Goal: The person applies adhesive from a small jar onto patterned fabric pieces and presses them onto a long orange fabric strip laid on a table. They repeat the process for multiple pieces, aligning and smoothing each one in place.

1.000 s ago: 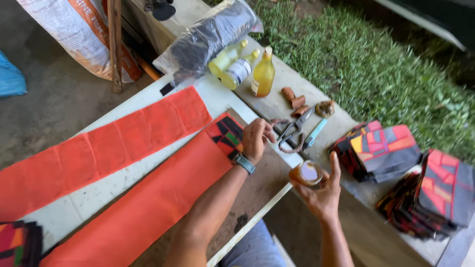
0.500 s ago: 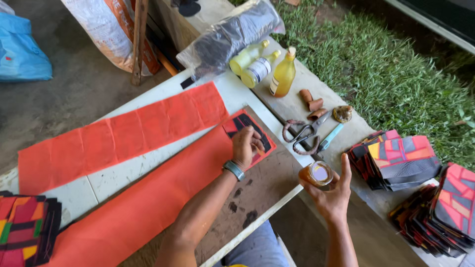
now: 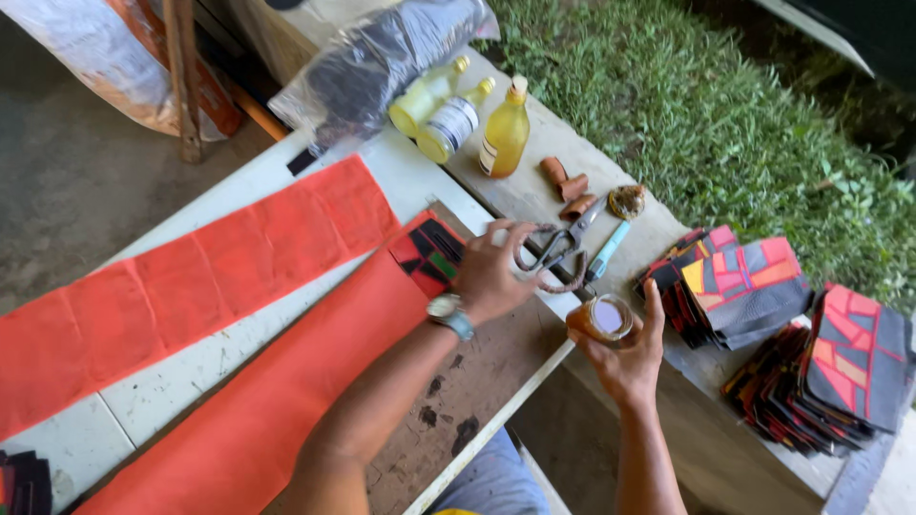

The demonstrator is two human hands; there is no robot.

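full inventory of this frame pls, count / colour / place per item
orange fabric strips: 2, orange, side by side on the white table
patterned patchwork piece: 1, black-red, at a strip's end
yellow-liquid bottles: 3, two lying, one upright, far bench
metal scissors: 1, bench edge
light-blue pen: 1, beside scissors
brown wooden pieces: several, bench
folded patchwork stacks: 2 piles, right bench
plastic-wrapped dark bundle: 1, top
left hand: watch on wrist, at scissors' handles
right hand: grip on small amber jar

Clear plastic bag w/ dark contents at far tabletop edge. Beside it 3 yellow bottles: upright one w/ white label, lying one w/ white-grey label, third unlabelled.
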